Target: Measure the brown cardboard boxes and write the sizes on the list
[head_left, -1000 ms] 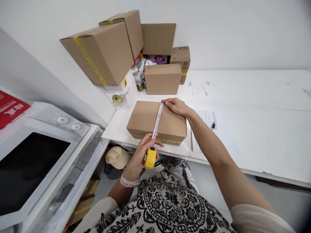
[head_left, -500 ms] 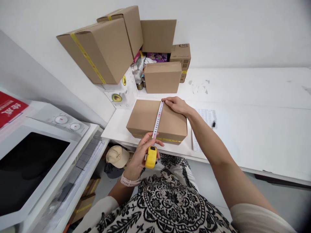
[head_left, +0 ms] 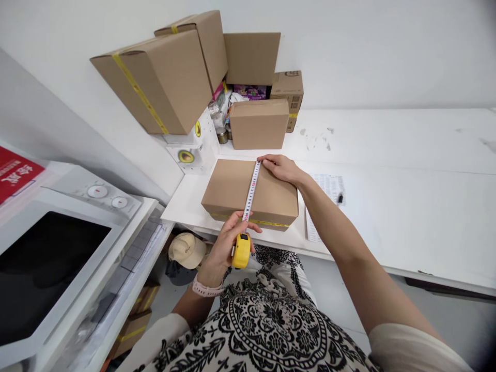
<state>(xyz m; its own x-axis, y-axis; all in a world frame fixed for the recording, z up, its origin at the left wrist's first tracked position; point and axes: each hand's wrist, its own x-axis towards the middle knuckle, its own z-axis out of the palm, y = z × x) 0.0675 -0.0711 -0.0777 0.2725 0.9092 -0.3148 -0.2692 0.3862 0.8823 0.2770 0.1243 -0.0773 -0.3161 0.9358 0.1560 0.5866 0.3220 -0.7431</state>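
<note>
A brown cardboard box (head_left: pixel 228 186) with yellow tape along its front side lies on the white table. My left hand (head_left: pixel 228 238), at the box's near edge, is closed around a yellow tape measure (head_left: pixel 241 251), with some fingers stretched out by the blade. The white blade (head_left: pixel 251 188) runs across the box top from the near edge to the far edge. There my right hand (head_left: pixel 281 168) holds the blade's end down with its fingertips, the palm resting on the box top.
Behind stand another carton (head_left: pixel 259 124) and stacked boxes (head_left: pixel 155 77) on white avocado-print boxes (head_left: pixel 194 155). Printed sheets (head_left: pixel 314 230) with a small black object (head_left: pixel 340 198) lie right of the box. A microwave (head_left: pixel 54 268) is at left; a beige cap (head_left: pixel 188 249) is below the table.
</note>
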